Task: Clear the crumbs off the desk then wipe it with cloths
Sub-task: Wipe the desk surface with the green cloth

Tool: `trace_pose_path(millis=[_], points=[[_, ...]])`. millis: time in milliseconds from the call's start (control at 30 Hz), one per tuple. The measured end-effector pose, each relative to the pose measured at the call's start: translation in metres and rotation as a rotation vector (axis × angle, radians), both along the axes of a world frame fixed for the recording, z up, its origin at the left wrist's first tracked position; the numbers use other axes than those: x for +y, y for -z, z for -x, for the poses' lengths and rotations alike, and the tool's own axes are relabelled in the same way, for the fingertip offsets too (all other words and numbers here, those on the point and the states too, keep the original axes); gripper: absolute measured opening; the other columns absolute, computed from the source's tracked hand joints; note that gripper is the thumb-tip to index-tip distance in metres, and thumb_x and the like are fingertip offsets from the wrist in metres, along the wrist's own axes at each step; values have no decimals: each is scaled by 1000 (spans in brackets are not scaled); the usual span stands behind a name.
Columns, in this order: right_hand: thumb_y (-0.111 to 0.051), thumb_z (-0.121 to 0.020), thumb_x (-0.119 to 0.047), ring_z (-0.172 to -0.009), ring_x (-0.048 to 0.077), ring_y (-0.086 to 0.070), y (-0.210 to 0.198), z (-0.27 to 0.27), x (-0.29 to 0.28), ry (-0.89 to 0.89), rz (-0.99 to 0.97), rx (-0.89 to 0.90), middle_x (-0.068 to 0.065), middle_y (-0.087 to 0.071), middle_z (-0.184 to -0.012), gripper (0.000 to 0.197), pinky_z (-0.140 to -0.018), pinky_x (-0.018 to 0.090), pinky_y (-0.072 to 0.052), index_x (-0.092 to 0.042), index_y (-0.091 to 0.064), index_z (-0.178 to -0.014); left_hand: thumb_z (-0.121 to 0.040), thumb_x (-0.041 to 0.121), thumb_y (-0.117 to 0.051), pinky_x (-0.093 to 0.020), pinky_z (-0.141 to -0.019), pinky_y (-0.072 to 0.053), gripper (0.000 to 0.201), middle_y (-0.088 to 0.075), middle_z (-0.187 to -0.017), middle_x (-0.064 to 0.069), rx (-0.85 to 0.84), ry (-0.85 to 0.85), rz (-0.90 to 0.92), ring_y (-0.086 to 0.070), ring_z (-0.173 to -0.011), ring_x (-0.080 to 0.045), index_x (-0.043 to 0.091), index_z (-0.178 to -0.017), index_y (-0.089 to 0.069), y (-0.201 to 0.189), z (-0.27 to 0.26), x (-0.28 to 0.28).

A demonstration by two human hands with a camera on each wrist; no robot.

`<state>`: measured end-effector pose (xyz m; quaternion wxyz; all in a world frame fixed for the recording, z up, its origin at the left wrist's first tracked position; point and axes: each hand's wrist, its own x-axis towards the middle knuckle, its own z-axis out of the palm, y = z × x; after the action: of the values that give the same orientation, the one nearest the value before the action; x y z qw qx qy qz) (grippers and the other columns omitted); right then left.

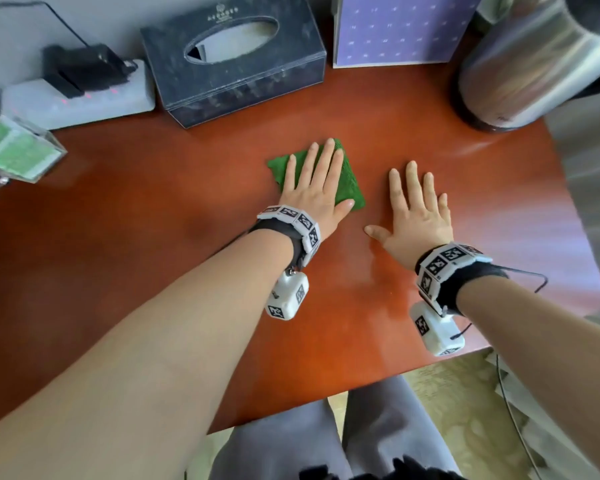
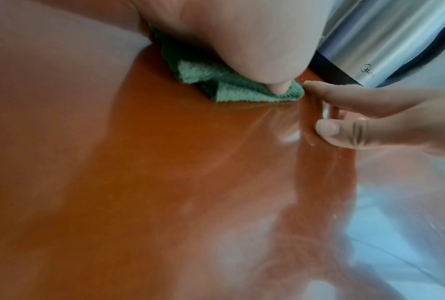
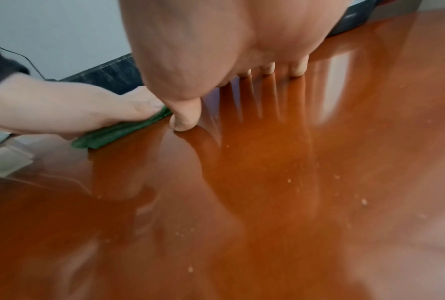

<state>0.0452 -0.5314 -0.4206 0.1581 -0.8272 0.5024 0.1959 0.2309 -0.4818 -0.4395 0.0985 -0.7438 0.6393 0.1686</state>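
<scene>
A folded green cloth [image 1: 352, 183] lies on the glossy red-brown desk [image 1: 153, 237], near its middle. My left hand [image 1: 314, 183] presses flat on the cloth with straight fingers; the cloth [image 2: 223, 85] bunches under the thumb. My right hand [image 1: 414, 209] lies flat on the bare desk just right of the cloth, fingers spread, holding nothing. In the right wrist view its thumb tip sits beside the cloth's edge [image 3: 118, 132]. Several pale crumbs [image 3: 363, 201] are scattered on the desk [image 3: 241, 203] near me.
Along the back stand a power strip with a black plug [image 1: 77, 95], a dark tissue box [image 1: 232, 60], a purple patterned box [image 1: 399, 29] and a steel kettle [image 1: 534, 64]. A clear holder with green notes [image 1: 14, 150] sits at the left. The desk's front edge [image 1: 361, 386] is over my lap.
</scene>
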Motion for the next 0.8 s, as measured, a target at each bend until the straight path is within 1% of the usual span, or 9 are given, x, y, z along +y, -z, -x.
trace_pose_path(millis=[67, 133, 233, 333, 500, 567, 667, 733, 800], points=[[-42, -89, -68, -150, 32, 10, -1, 2, -2, -16, -5, 9, 3, 22, -162, 98, -121, 54, -8, -23, 13, -155, -98, 58, -31, -50, -123, -1, 82, 9, -166, -1, -4, 50, 4, 5, -153, -23, 15, -158, 3, 1, -3, 5], [-41, -89, -70, -150, 32, 8, -2, 4, -2, -40, -1, 10, 4, 21, -162, 98, -121, 53, -9, -22, 13, -156, -99, 58, -29, -47, -123, 2, 81, 13, -165, 0, -2, 38, -5, 8, -152, -21, 16, -158, 6, 1, -15, 19], [-40, -88, -72, -150, 32, 7, -3, 7, -4, -51, -7, -7, 4, 20, -162, 99, -121, 53, -11, -23, 13, -156, -99, 58, -22, -47, -123, 3, 79, 19, -164, 1, -29, -73, -38, 12, -152, -20, 17, -157, 13, 3, -38, 46], [-42, -88, -71, -150, 32, 7, -4, 9, -6, -63, -30, -5, 4, 21, -162, 100, -121, 52, -10, -22, 13, -156, -99, 59, -19, -48, -122, 4, 78, 23, -163, 1, -34, -197, -71, 15, -151, -19, 18, -155, 16, 2, -56, 65], [-47, -85, -70, -151, 29, 7, -2, 18, -11, -101, -17, -48, 1, 20, -163, 103, -120, 49, -13, -25, 11, -156, -99, 56, -21, -51, -122, 6, 80, 28, -161, -2, -51, -268, -98, 19, -150, -23, 14, -154, 19, -1, -48, 59], [-49, -84, -71, -151, 28, 7, -3, 22, -13, -107, -25, -61, 0, 20, -162, 104, -119, 49, -15, -26, 11, -156, -99, 56, -21, -52, -121, 6, 81, 28, -161, -4, -51, -230, -106, 20, -150, -25, 13, -154, 19, -4, -36, 50], [-55, -81, -68, -151, 27, 9, -4, 22, -13, -114, -52, -70, -1, 22, -162, 108, -119, 49, -14, -26, 11, -156, -98, 57, -24, -54, -121, 1, 83, 20, -163, -8, -51, -107, -61, 13, -151, -28, 10, -156, 13, -4, -3, 26], [-62, -78, -59, -151, 26, 10, -9, 23, -14, -111, -89, -85, -2, 21, -162, 110, -119, 49, -12, -26, 9, -156, -96, 59, -29, -55, -121, -4, 86, 12, -165, -8, -46, -30, -40, 7, -152, -28, 10, -157, 7, -3, 26, 5], [-65, -79, -43, -151, 23, 8, -14, 27, -20, -67, -159, -153, -3, 17, -163, 106, -118, 50, -12, -23, 5, -157, -94, 59, -36, -55, -121, -7, 87, 4, -166, -7, -28, 16, -16, 0, -153, -27, 11, -158, -2, -3, 54, -15]])
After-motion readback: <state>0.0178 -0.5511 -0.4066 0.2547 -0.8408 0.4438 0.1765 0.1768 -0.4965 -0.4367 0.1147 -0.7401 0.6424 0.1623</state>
